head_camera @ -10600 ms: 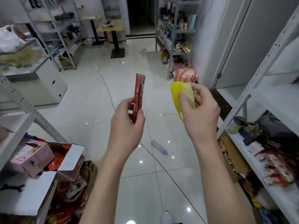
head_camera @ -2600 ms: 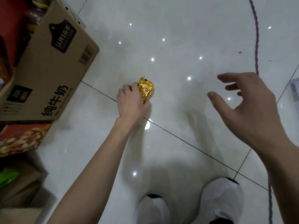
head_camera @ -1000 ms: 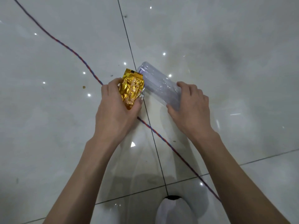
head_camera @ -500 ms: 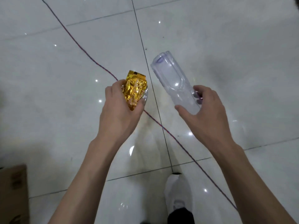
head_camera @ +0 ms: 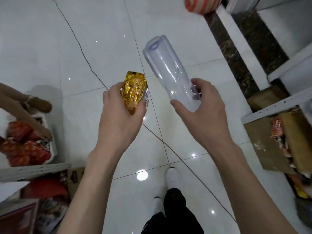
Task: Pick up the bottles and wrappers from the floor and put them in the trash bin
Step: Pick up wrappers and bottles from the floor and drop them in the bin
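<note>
My left hand (head_camera: 118, 119) grips a crumpled gold foil wrapper (head_camera: 134, 89), which sticks up out of the fist. My right hand (head_camera: 202, 114) holds a clear empty plastic bottle (head_camera: 167, 68) near its neck end, its base pointing up and away from me. Both hands are raised in front of me, well above the white tiled floor (head_camera: 101, 31). No trash bin shows in the head view.
A thin cable (head_camera: 81, 48) runs diagonally across the floor. Cardboard boxes of red snack packs (head_camera: 23, 146) and a metal shelf rail (head_camera: 33, 171) stand at left. A shelf with boxes (head_camera: 278, 135) is at right. An orange-striped sack (head_camera: 200, 4) sits at top. My white shoe (head_camera: 172, 178) is below.
The view has risen away from the floor and shelves have come into sight at both sides. My right hand lifted the bottle off the floor; my left hand keeps the gold wrapper.
</note>
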`<state>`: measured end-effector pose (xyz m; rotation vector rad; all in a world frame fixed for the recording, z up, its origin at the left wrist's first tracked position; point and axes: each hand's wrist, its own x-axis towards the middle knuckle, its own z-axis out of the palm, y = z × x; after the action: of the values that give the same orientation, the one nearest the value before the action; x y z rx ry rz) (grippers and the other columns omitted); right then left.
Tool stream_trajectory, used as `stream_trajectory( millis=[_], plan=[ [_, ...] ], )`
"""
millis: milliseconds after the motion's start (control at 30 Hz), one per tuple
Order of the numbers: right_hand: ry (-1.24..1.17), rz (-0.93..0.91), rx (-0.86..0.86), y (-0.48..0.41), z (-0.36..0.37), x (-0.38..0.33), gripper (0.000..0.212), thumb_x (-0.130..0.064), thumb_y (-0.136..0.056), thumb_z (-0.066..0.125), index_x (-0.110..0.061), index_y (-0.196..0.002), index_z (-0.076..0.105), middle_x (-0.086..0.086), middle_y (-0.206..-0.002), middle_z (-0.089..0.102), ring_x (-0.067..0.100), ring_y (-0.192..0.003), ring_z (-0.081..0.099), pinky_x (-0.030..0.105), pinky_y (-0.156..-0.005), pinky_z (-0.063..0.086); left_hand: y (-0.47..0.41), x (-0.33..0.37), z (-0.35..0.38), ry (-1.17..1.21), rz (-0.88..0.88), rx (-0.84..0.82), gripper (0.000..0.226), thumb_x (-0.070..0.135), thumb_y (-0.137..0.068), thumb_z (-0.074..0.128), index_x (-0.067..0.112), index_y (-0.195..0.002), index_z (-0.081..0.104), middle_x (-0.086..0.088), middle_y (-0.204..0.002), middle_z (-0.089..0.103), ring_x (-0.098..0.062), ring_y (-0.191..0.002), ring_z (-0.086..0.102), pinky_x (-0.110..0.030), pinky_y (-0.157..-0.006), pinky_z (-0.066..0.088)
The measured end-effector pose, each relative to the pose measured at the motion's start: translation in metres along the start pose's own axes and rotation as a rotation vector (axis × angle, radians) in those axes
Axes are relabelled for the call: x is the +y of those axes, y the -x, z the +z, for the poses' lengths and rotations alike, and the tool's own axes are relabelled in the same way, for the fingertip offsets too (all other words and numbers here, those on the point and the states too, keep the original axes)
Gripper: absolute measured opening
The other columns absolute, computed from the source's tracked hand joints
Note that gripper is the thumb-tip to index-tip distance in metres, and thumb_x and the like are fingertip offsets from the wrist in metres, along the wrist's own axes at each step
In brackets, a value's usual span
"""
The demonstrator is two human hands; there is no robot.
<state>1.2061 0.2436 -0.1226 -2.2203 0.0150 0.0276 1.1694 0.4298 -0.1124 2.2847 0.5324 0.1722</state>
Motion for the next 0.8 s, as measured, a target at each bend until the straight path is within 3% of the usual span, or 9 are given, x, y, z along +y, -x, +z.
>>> stream_trajectory(
  millis=[200,367,567,700,800],
  plan=[
    [-0.064,-0.027,0.095,0.073,-0.113,-0.13,0.065,-0.046,-0.083,0.076,-0.025,-0.138,0.049,-0.01,-0.12,0.054,0.014,-0.112,0.056,0.043,-0.1,0.048,0.074,0.112,-0.125,0.063,0.063,0.032,0.059,0.05,-0.09,0.064,0.03,-0.14,0.04,0.013,-0.121,0.039,-0.012,-0.101,0.059,-0.043,-0.09,0.053],
    [-0.089,-0.026,0.168,0.159,-0.171,-0.178,0.066,-0.047,-0.083,0.076,-0.027,-0.139,0.047,-0.013,-0.122,0.052,0.01,-0.113,0.055,0.04,-0.099,0.05,0.139,0.159,-0.18,0.101,0.166,0.004,0.059,0.048,-0.091,0.064,0.031,-0.141,0.039,0.012,-0.122,0.038,-0.004,-0.1,0.051,-0.039,-0.093,0.051],
    [-0.088,0.039,0.279,0.254,-0.232,-0.176,0.067,-0.048,-0.083,0.076,-0.029,-0.139,0.046,-0.013,-0.124,0.052,0.007,-0.113,0.053,0.028,-0.095,0.05,0.218,0.199,-0.193,0.107,0.31,-0.101,0.059,0.048,-0.09,0.064,0.029,-0.14,0.04,0.012,-0.121,0.039,-0.002,-0.095,0.051,-0.04,-0.089,0.053],
    [-0.074,0.114,0.469,0.326,-0.293,-0.147,0.065,-0.047,-0.082,0.076,-0.03,-0.138,0.048,-0.014,-0.123,0.055,0.005,-0.113,0.053,0.029,-0.096,0.05,0.285,0.232,-0.17,0.136,0.454,-0.245,0.056,0.054,-0.087,0.062,0.034,-0.135,0.042,0.013,-0.119,0.041,-0.009,-0.095,0.064,-0.043,-0.084,0.056],
    [-0.033,0.172,0.629,0.4,-0.345,-0.111,0.06,-0.044,-0.081,0.077,-0.028,-0.134,0.052,-0.014,-0.119,0.057,0.006,-0.109,0.055,0.035,-0.096,0.051,0.355,0.26,-0.141,0.119,0.571,-0.352,0.054,0.049,-0.089,0.064,0.032,-0.136,0.044,0.011,-0.121,0.043,0.008,-0.097,0.052,-0.034,-0.084,0.051]
  ],
)
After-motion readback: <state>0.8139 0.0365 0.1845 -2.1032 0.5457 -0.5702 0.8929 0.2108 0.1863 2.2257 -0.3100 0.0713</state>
